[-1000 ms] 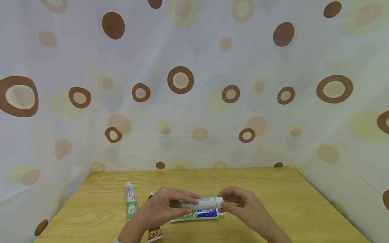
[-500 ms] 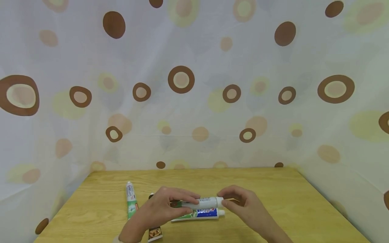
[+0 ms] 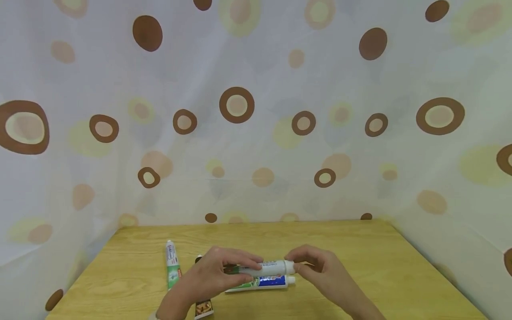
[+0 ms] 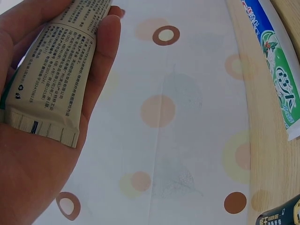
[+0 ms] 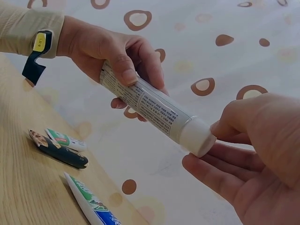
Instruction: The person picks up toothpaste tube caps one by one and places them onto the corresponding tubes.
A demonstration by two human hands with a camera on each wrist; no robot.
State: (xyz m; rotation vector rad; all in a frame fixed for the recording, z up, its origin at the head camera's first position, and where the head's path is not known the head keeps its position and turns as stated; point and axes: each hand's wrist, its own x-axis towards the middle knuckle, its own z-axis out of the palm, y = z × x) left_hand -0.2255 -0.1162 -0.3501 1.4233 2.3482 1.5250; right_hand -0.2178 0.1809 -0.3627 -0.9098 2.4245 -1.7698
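Note:
Held level over the table is a pale toothpaste tube [image 3: 272, 268] with small printed text and a white cap [image 5: 197, 137]. My left hand [image 3: 216, 272] grips its body, thumb on one side and fingers on the other. The crimped end [image 4: 47, 129] lies against the left palm in the left wrist view. At the other end, my right hand [image 3: 324, 275] pinches the cap between thumb and fingertips. Below, a green, blue and white toothpaste tube [image 3: 272, 282] lies crosswise on the table and is partly covered by the held one.
To the left, a green and white toothpaste tube [image 3: 172, 266] lies lengthwise on the wooden table [image 3: 132, 266]. Beside it is a dark tube [image 5: 58, 151], partly behind my left hand in the head view. A dotted curtain [image 3: 256, 146] surrounds the table at the back and sides.
The fingers of my right hand have shifted slightly around the cap. My left hand and the tube have kept almost the same place.

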